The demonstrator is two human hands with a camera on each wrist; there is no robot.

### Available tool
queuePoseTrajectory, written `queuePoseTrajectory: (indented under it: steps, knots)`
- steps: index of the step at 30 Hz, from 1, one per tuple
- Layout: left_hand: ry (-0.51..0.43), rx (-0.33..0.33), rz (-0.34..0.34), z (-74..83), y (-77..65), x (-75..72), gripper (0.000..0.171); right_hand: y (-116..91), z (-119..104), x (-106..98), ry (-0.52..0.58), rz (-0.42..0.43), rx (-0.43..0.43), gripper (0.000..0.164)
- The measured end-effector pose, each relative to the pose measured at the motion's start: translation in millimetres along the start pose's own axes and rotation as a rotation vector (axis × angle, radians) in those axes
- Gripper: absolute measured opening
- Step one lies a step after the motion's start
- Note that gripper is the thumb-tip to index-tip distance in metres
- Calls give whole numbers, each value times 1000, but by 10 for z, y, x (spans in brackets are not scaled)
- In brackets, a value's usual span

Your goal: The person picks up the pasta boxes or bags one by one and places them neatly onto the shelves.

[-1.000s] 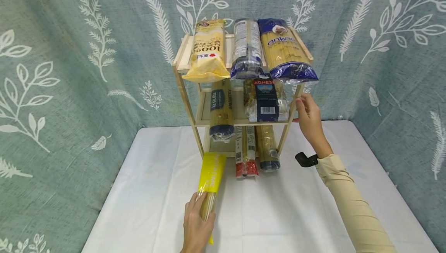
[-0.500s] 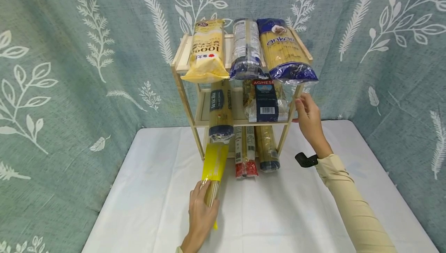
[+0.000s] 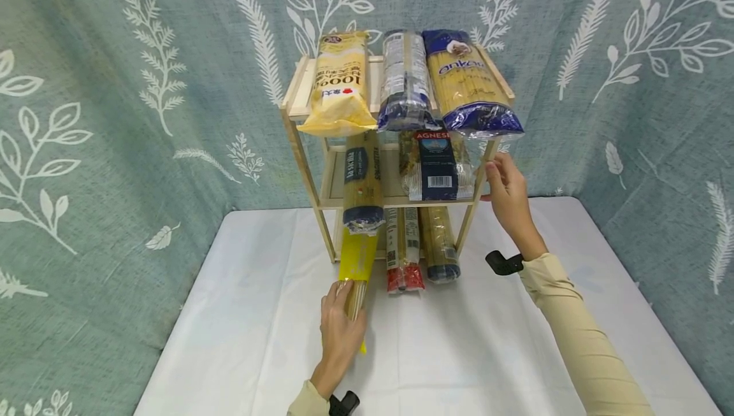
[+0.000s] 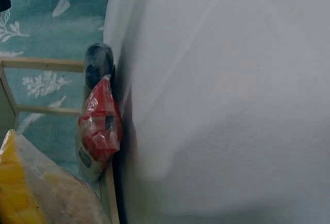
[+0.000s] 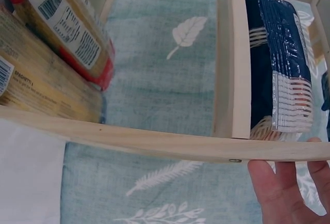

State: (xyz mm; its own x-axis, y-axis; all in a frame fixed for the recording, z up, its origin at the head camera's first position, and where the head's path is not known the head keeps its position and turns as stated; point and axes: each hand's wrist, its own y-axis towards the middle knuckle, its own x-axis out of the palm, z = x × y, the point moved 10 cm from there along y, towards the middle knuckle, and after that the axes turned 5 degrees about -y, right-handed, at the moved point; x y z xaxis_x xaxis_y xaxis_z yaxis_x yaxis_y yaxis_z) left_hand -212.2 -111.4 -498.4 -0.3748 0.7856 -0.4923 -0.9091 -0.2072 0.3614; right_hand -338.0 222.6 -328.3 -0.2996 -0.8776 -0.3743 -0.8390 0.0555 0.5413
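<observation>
My left hand [image 3: 341, 327] grips the clear lower part of a spaghetti pack with a yellow end [image 3: 358, 257]. The pack's far end reaches into the bottom level of a three-level wooden shelf rack [image 3: 306, 161], under the overhanging la sicilia spaghetti pack [image 3: 363, 180]. In the left wrist view, the yellow-and-clear wrapper [image 4: 15, 188] fills the lower left corner. My right hand [image 3: 507, 199] holds the rack's right front post at middle-level height. The right wrist view has its fingertips [image 5: 263, 175] at the post, close to the blue Agnesi pasta bag [image 5: 291, 64].
On the bottom level lie a red-ended pack [image 3: 404, 276] and a blue-ended spaghetti pack [image 3: 443, 257]. Up top sit a yellow pack [image 3: 342, 85], a blue-and-clear pack [image 3: 404, 78] and an ankara pack [image 3: 467, 78]. A white-covered table [image 3: 459, 365] and leaf-print curtain [image 3: 172, 85] surround the rack.
My left hand has moved forward and slightly right, sliding the yellow-ended spaghetti pack deeper into the bottom level. The right hand has stayed at the post.
</observation>
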Motion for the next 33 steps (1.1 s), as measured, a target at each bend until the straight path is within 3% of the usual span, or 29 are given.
queuePoseTrajectory:
  steps: [12,28,33]
  knots:
    - [2,-21,0,-39,255,160,55,12,33,29,13,-5,-12,35]
    - [24,91,54,49,625,374,47,3,61,-8,-2,6,1,35]
    - [34,96,62,32,734,448,49,4,56,1,-4,4,3,35]
